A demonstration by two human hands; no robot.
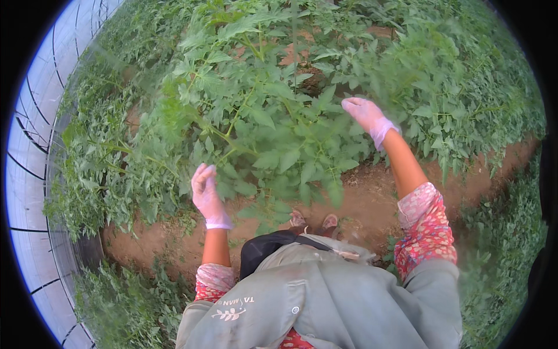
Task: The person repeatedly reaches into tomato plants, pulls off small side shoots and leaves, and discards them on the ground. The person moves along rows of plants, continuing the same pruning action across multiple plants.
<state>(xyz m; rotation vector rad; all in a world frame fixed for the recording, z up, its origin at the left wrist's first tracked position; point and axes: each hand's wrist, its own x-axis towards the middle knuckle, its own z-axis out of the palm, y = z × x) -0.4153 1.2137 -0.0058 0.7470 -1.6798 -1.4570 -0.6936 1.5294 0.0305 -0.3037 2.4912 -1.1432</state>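
Observation:
Leafy tomato plants point(283, 131) fill the ground before me, with thick green stems point(231, 141) showing among the leaves. My left hand point(207, 192), in a thin translucent glove, is raised at the near left edge of the foliage, its fingers curled. Whether anything lies inside those fingers is hidden. Further out on the right, my right hand point(364, 114) wears a similar glove and points its fingers toward the leaves. No held object can be made out there, and contact with the leaves is unclear.
A bare soil path point(165, 244) runs under my shoes point(330, 221). Another row of plants point(130, 305) grows behind me. On the left rises a plastic-film greenhouse wall point(30, 196) with dark ribs. A thin vertical string point(295, 48) hangs among the plants ahead. A black bag point(263, 251) sits at my waist.

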